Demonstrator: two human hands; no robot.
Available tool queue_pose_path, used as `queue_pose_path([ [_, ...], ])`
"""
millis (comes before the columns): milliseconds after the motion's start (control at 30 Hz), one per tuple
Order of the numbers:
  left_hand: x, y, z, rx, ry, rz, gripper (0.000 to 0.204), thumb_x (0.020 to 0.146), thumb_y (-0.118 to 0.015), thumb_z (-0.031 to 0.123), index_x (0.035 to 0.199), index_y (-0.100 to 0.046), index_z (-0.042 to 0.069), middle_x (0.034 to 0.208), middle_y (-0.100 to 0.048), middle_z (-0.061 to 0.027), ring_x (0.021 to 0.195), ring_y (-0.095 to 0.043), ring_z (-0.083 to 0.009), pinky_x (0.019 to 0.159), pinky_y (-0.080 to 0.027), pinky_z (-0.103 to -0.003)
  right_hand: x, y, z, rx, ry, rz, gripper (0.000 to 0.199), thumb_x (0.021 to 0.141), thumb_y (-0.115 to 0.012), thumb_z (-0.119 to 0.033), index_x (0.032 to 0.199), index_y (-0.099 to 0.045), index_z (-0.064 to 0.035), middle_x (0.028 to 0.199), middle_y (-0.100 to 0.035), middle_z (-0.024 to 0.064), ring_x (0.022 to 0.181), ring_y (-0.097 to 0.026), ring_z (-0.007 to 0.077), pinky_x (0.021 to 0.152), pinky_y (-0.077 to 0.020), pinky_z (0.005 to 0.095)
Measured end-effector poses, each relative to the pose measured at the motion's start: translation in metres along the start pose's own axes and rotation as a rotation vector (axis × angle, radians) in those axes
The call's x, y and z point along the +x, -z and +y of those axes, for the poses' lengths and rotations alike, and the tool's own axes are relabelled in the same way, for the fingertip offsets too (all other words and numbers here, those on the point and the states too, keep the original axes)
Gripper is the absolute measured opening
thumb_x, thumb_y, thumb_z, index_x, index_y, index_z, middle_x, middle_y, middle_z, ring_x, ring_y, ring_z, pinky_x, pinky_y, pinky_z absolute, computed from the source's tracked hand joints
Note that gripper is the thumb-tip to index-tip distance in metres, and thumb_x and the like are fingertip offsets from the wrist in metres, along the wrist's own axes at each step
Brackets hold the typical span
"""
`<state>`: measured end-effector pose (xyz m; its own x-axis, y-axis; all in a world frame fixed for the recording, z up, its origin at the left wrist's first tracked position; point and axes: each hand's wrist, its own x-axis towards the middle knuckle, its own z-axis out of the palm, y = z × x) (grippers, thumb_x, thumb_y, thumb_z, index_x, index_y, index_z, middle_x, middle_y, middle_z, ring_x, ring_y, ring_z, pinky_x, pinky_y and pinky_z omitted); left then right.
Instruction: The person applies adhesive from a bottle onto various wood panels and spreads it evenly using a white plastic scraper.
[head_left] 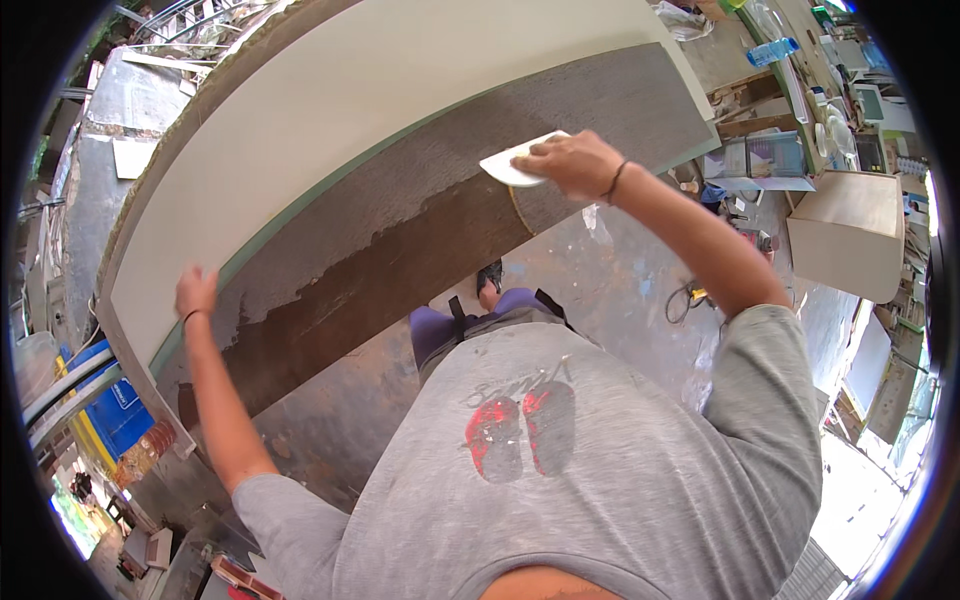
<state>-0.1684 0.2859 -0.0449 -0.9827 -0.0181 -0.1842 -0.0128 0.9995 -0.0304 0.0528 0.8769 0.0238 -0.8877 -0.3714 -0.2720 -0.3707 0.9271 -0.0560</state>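
Observation:
In my right hand is a white flat spreader with a curved edge, pinched between thumb and fingers. Its blade sits at the surface of a long dark panel, right of the middle. Wet-looking grey coating covers the panel's far part with a ragged border; the nearer band is browner. A thin curved line of coating runs below the spreader. My left hand is at the panel's left end, beside the green edge strip, fingers apart and holding nothing. Whether it touches the surface is hard to tell.
A broad cream board lies beyond the dark panel. The stained floor shows below my arms. To the right stand a cardboard box, a clear bin and a blue bottle. A blue container is at the left.

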Motion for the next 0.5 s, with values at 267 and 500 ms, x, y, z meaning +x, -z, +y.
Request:
queue_pose_path([
  [267,-0.070,-0.050,0.360,-0.236,-0.469,0.044,0.090,0.071,-0.052,0.073,0.138,-0.034,0.016,0.149,-0.014,-0.0155,0.138,-0.010,-0.0308,0.107,-0.015,-0.055,-0.031,-0.057,-0.016,0.035,0.054,0.112,0.050,0.072,-0.059,-0.007,0.121,-0.052,-0.0131,0.112,-0.054,0.0158,0.105,-0.055,0.0295,0.074,-0.0534,0.0367],
  [500,-0.067,-0.059,0.370,-0.253,-0.401,-0.087,0.098,0.065,-0.054,0.077,0.140,-0.028,0.019,0.151,-0.003,-0.0129,0.140,0.001,-0.0284,0.106,-0.005,-0.060,0.003,-0.009,0.028,0.087,-0.047,-0.016,0.032,0.073,-0.058,-0.004,0.104,-0.059,-0.0148,0.088,-0.064,0.0087,0.086,-0.064,0.0250,0.066,-0.0507,0.0402],
])
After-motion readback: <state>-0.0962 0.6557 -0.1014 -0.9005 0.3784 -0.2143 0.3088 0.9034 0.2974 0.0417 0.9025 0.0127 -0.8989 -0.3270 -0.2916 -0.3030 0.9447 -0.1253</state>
